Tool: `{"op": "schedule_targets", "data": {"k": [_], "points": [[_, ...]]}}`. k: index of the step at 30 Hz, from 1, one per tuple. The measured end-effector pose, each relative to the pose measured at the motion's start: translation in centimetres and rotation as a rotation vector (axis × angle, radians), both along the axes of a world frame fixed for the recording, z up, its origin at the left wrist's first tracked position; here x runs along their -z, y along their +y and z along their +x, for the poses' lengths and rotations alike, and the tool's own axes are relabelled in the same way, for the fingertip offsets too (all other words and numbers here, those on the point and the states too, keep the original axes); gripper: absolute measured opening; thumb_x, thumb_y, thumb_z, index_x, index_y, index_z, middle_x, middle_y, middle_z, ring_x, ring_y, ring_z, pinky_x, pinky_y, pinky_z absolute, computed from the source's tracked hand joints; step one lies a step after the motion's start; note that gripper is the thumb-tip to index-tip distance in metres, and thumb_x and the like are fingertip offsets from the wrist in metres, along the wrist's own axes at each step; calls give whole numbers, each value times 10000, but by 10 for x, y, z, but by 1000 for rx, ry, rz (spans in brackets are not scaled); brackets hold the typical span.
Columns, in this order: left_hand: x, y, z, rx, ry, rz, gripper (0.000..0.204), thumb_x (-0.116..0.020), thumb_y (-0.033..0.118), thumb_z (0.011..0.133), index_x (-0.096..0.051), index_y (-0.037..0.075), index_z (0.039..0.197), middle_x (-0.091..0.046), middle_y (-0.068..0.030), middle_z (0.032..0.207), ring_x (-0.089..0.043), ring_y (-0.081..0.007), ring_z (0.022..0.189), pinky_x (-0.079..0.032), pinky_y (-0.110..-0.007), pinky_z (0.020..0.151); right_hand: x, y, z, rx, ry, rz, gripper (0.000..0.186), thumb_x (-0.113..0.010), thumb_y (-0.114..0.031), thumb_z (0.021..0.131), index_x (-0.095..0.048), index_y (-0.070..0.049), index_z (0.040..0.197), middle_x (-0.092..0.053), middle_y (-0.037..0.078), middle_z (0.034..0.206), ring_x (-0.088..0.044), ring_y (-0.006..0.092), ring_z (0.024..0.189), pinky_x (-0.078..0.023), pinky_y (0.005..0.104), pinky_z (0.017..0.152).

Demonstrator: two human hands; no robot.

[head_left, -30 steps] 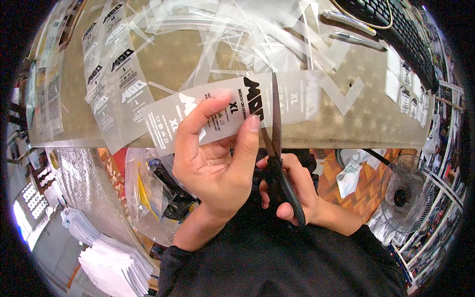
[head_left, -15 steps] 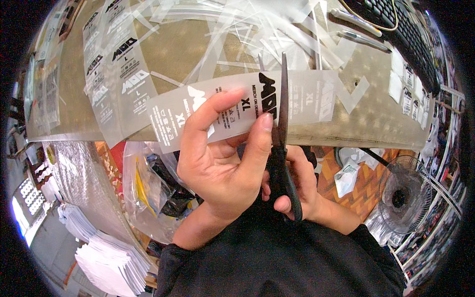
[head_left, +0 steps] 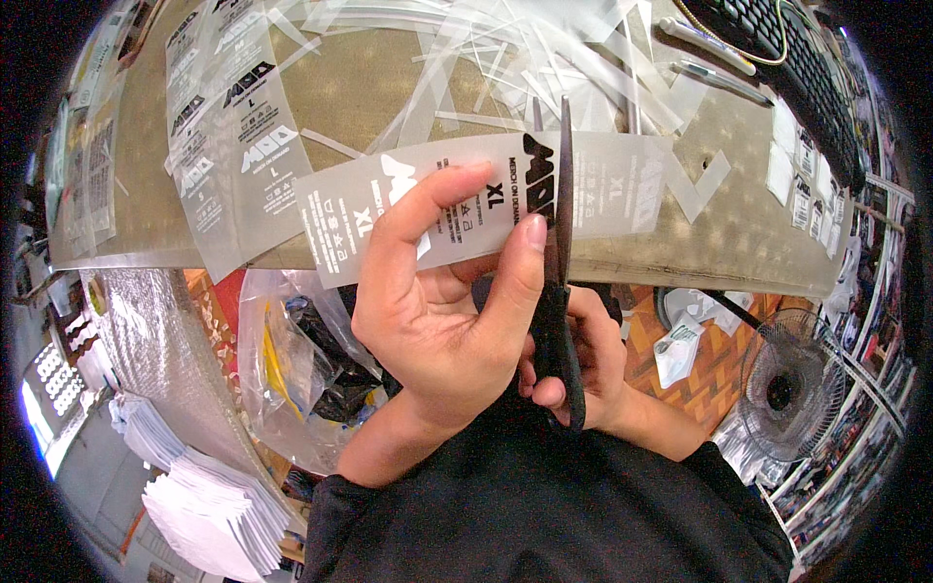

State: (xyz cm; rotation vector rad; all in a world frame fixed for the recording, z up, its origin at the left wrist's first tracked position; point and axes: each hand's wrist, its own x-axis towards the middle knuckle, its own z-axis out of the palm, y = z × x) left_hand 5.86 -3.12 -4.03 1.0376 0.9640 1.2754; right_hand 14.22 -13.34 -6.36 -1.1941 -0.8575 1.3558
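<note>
A translucent film strip (head_left: 501, 214) printed with black and white label designs is pinched by my left hand (head_left: 437, 330), thumb on top and fingers curled around it. My right hand (head_left: 601, 355) grips the black handles of a pair of scissors (head_left: 556, 311). The dark blades point away from me, slightly apart, with the strip between them just right of my left thumb. Part of the strip extends to the right past the blades. Another, wider printed film sheet (head_left: 228, 185) lies on the table to the left.
Thin film offcuts (head_left: 505, 68) are scattered over the far side of the table (head_left: 369, 97). A pen (head_left: 721, 80), a keyboard (head_left: 797, 58) and small label pieces (head_left: 807, 165) are at the right. Below stand a fan (head_left: 782, 384), a plastic bag (head_left: 282, 369) and a paper stack (head_left: 219, 515).
The scissor blades have come closer together across the strip. Both hands and the strip have shifted slightly to the right in the picture.
</note>
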Motion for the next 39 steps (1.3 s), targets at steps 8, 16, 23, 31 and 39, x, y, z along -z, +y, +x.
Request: {"op": "schedule_targets", "data": {"k": [8,16,23,31,39], "points": [[2,1,0,6,9,16,363,-595,-106,761,-469,-71,1100,-586,-162,993,-612,-176,862,-525,-254,730,3,1,1,13,-54,24,680,-737,-289,733,-377,42,1206,-541,50,727,-511,82,591,-412,219,516],[2,3,1,10,66,13,353,-605,-107,754,-488,-70,1085,-584,-150,996,-603,-158,865,-512,-249,733,5,-3,2,-7,-84,-61,672,-743,-267,728,-383,33,1210,-572,75,824,-528,82,621,-433,218,537],[3,4,3,2,53,-33,362,-602,-111,755,-482,-68,1094,-581,-149,1002,-603,-157,863,-516,-255,732,5,-1,0,29,-99,-57,662,-750,-231,721,-389,42,1204,-581,104,1065,-543,83,651,-451,220,563],[2,9,-2,122,29,-112,459,-558,-82,789,-389,-75,1216,-563,-155,1054,-585,-178,934,-496,-263,796,0,3,-1,66,-36,-216,600,-724,-233,755,-403,42,1180,-599,59,764,-451,24,557,-369,173,486],[-17,26,-25,443,-104,-338,657,-486,0,810,-171,12,1387,-572,-219,1023,-631,-187,731,-532,-242,635,-14,-5,16,265,80,-151,648,-718,-352,738,-396,17,1162,-544,47,643,-524,99,455,-411,216,401]]}}
